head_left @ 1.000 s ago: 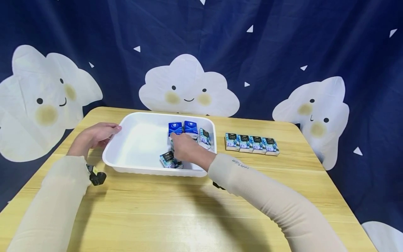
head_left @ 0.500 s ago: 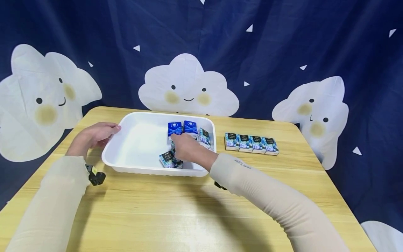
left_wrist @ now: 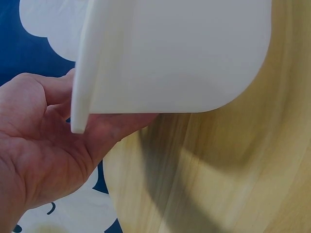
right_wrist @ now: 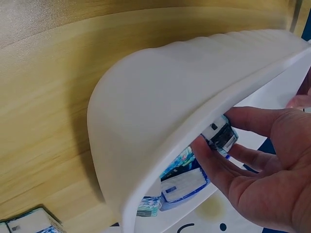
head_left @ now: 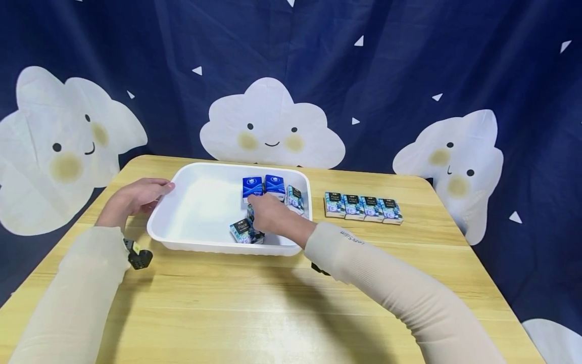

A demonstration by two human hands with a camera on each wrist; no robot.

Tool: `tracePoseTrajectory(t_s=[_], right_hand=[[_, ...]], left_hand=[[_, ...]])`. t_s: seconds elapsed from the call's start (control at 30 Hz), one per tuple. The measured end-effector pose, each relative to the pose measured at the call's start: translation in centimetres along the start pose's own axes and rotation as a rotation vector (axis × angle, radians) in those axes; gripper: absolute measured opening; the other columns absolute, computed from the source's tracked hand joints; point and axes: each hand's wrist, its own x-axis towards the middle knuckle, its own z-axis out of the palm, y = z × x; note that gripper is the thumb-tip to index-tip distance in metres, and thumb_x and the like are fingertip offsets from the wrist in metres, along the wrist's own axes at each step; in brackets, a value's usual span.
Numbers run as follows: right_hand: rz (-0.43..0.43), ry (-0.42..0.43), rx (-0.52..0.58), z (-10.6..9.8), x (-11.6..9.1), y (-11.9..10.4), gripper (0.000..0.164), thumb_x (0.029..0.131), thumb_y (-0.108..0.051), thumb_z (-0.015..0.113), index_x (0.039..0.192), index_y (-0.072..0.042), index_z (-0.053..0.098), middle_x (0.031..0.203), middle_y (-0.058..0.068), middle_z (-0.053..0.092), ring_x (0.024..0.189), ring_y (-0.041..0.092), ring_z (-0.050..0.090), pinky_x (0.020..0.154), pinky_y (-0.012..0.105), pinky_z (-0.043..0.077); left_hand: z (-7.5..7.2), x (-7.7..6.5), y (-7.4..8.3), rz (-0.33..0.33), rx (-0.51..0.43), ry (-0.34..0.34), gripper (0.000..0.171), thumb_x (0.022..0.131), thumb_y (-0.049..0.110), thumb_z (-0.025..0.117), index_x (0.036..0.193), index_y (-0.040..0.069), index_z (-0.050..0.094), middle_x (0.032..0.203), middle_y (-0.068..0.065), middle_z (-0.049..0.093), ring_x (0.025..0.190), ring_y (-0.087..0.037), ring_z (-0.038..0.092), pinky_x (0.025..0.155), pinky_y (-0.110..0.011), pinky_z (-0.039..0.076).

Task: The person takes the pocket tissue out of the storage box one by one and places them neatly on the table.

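A white plastic tray (head_left: 195,245) stands on the table. My left hand (head_left: 136,197) holds its left end, with the thumb at the rim and fingers reaching under the wall in the left wrist view. Inside the tray's right half, my right hand (head_left: 275,215) pinches a small tissue pack (right_wrist: 223,137) between thumb and fingers; from the head it is mostly hidden. Two blue tissue packs (head_left: 252,186) lie just behind that hand. One floral pack (head_left: 295,198) is by the tray's right wall, and another floral pack (head_left: 241,230) lies tilted in front of the hand.
Right of the tray, a row of several floral tissue packs (head_left: 353,207) lies side by side on the wooden table (head_left: 254,303). A dark blue curtain (head_left: 377,86) with cloud faces hangs behind the table.
My right hand has shifted very slightly to the right inside the tray, the pinched pack with it. The left hand, tray and row of packs look unchanged.
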Motion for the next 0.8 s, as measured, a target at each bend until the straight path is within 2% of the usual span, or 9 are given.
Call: tracePoseTrajectory(t_s=[0.3, 0.43, 0.57, 0.8], right_hand=[[0.019, -0.008, 0.011, -0.5, -0.3, 0.1, 0.058, 0.093, -0.005, 0.067, 0.148, -0.012, 0.048, 0.118, 0.007, 0.067, 0.090, 0.018, 0.063, 0.073, 0.025, 0.053], [0.014, -0.016, 0.006, -1.0, -0.7, 0.0, 0.055, 0.093, -0.004, 0.067, 0.145, -0.011, 0.050, 0.115, 0.007, 0.067, 0.086, 0.017, 0.064, 0.070, 0.024, 0.054], [0.005, -0.017, 0.018, -1.6, -1.1, 0.2, 0.061, 0.091, -0.003, 0.070, 0.147, -0.011, 0.049, 0.118, 0.009, 0.068, 0.081, 0.017, 0.067, 0.062, 0.022, 0.055], [0.021, 0.007, 0.019, -3.0, -1.4, 1.1, 0.067, 0.088, 0.000, 0.069, 0.150, -0.012, 0.047, 0.134, 0.010, 0.063, 0.097, 0.018, 0.064, 0.058, 0.020, 0.054]], left_hand=[[-0.1, 0.0, 0.1, -0.009, -0.004, -0.009, 0.070, 0.111, 0.044, 0.029, 0.162, 0.001, 0.007, 0.154, -0.028, 0.030, 0.124, -0.038, 0.044, 0.083, -0.030, 0.050], [-0.1, 0.0, 0.1, -0.009, -0.003, -0.010, 0.071, 0.111, 0.044, 0.030, 0.161, 0.001, 0.007, 0.154, -0.028, 0.030, 0.124, -0.038, 0.044, 0.083, -0.030, 0.050], [0.0, 0.0, 0.0, -0.003, -0.003, -0.010, 0.070, 0.111, 0.043, 0.029, 0.161, 0.000, 0.006, 0.154, -0.028, 0.030, 0.123, -0.037, 0.045, 0.083, -0.030, 0.051], [0.0, 0.1, 0.1, -0.006, 0.004, -0.005, 0.070, 0.111, 0.044, 0.028, 0.161, 0.001, 0.007, 0.154, -0.028, 0.030, 0.123, -0.038, 0.044, 0.083, -0.031, 0.050]])
